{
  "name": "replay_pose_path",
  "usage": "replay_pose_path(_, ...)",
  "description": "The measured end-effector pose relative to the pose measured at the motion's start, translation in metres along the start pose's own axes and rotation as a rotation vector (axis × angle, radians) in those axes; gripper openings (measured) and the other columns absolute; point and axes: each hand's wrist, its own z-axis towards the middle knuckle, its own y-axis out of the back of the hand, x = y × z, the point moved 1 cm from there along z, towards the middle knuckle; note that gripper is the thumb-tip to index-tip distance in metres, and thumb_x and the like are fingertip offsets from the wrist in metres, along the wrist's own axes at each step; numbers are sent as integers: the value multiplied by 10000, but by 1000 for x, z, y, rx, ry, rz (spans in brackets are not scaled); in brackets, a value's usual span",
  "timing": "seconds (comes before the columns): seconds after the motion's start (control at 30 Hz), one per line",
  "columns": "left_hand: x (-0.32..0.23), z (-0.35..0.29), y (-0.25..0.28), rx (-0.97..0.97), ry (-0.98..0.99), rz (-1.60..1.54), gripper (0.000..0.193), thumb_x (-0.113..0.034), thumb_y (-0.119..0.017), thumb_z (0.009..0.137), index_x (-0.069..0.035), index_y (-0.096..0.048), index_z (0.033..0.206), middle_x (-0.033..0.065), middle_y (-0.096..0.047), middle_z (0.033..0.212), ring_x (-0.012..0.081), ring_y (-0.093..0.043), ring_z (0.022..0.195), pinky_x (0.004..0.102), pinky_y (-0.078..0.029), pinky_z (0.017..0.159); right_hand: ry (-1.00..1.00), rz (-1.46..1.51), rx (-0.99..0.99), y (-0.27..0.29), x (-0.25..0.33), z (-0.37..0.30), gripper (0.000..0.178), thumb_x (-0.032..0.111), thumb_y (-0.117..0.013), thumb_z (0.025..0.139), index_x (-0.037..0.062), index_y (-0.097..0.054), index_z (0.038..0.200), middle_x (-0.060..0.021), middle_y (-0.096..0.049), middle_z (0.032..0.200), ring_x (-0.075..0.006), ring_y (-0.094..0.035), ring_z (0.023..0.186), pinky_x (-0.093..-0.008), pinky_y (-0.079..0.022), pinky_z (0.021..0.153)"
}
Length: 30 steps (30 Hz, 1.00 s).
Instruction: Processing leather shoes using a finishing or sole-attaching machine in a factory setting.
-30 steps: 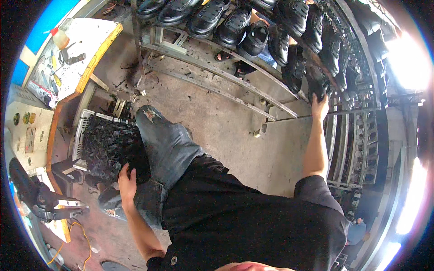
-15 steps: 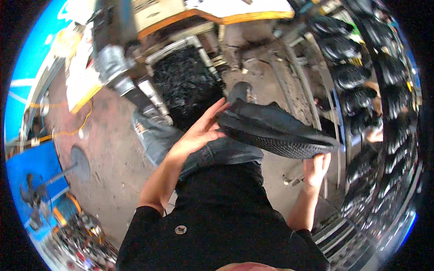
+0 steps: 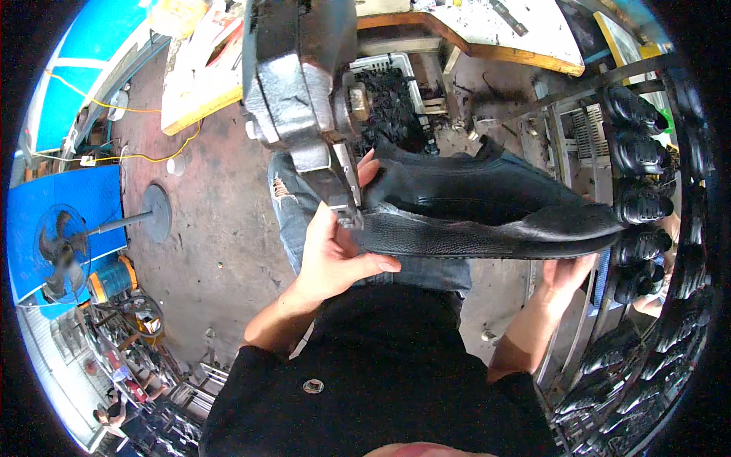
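The left hand (image 3: 329, 255) grips a black shoe (image 3: 472, 199) by its heel and the right hand (image 3: 568, 276) holds its toe from below, up in the air by a metal machine's (image 3: 293, 95) tip, near a crate (image 3: 413, 76) by the bench's (image 3: 525, 60) front edge.

Black shoe (image 3: 487, 202) in both hands (image 3: 329, 259) (image 3: 565, 278); metal machine (image 3: 293, 91) alongside

Around me spreads a scuffed, grey-brown floor (image 3: 205, 278). At 10 o'clock I see blue wall panels (image 3: 91, 34) and, nearer me, a white-topped bench (image 3: 190, 87); a yellow cord (image 3: 148, 158) trails just below it. Another bench (image 3: 544, 46), wood-edged, stands between 1 and 2. A standing fan (image 3: 65, 259) fills 9 o'clock; a metal rack (image 3: 594, 85) runs from 2 to 4.
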Motion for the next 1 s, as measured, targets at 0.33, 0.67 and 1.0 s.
replay_pose_path(0.33,5,-4,5,-242,64,-277,1087,-79,-959,616,17,-341,1505,139,-483,1462,247,-462,1360,405,-347,1158,-111,266,115,-33,31,38,757,393,-732,895,32,-399,1471,-160,-495,1437,-312,-488,1337,-490,-374,1155)
replay_pose_path(0.67,4,-32,75,-459,80,-69,1099,-416,-961,622,25,-430,1477,163,-462,1525,265,-426,1417,414,-350,1162,-76,-551,300,-113,11,16,737,251,-821,732,13,-503,1353,-76,-612,1254,-180,-588,1152,-339,-459,1006)
replay_pose_path(1.0,-23,-46,130,-501,-97,116,831,-216,-851,785,33,-446,1466,218,-472,1510,264,-468,1388,409,-363,1156,-239,-248,557,-154,-53,1,739,29,-843,746,20,-445,1368,-143,-599,1328,-232,-594,1210,-363,-500,1008)
